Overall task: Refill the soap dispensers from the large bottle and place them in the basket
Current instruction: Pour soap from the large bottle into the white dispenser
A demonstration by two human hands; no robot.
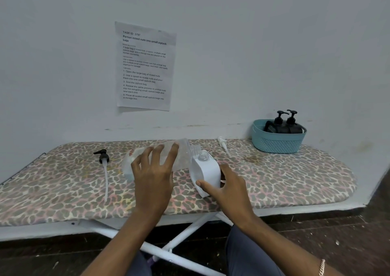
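Observation:
My left hand grips a large clear bottle, tipped on its side with its neck over the open mouth of a white soap dispenser. My right hand holds that white dispenser upright on the ironing board. A teal basket at the far right holds two black dispensers with their pumps on. A black pump with a long white tube lies on the left of the board. A white pump lies behind the white dispenser.
The board has a leopard-print cover and stands against a pale wall. A printed sheet hangs on the wall. White board legs cross below, above a dark floor. My knees show at the bottom.

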